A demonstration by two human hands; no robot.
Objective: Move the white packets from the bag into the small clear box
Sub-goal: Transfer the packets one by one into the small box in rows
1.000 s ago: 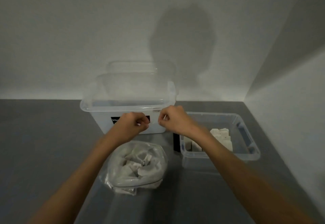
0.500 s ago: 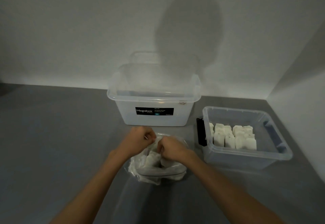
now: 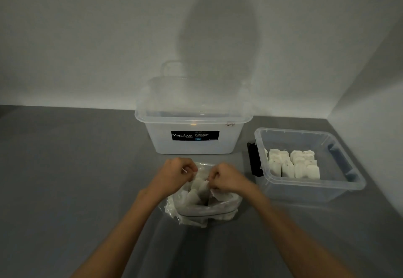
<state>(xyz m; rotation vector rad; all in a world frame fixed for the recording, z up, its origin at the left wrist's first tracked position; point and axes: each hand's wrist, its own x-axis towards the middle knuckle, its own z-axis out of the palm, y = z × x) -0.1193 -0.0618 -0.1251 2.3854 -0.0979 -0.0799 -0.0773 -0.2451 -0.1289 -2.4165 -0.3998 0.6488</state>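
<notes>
White packets (image 3: 197,187) sit in the bag (image 3: 202,214), mouth open, mid counter (image 3: 76,168). Right hand (image 3: 227,179) is fisted at the mouth, pinching one packet. Left hand (image 3: 174,175) is curled tight at the bag's far-left rim with a thin white sliver (image 3: 184,170) poking out; can't tell if it grips the film too. Small clear box (image 3: 309,187) is just right of the bag, with rows of packets (image 3: 292,165) on its left side. Big tub (image 3: 194,146) stands behind the bag, apart. Counter runs wide to the left; the wall corner is close on the right.
</notes>
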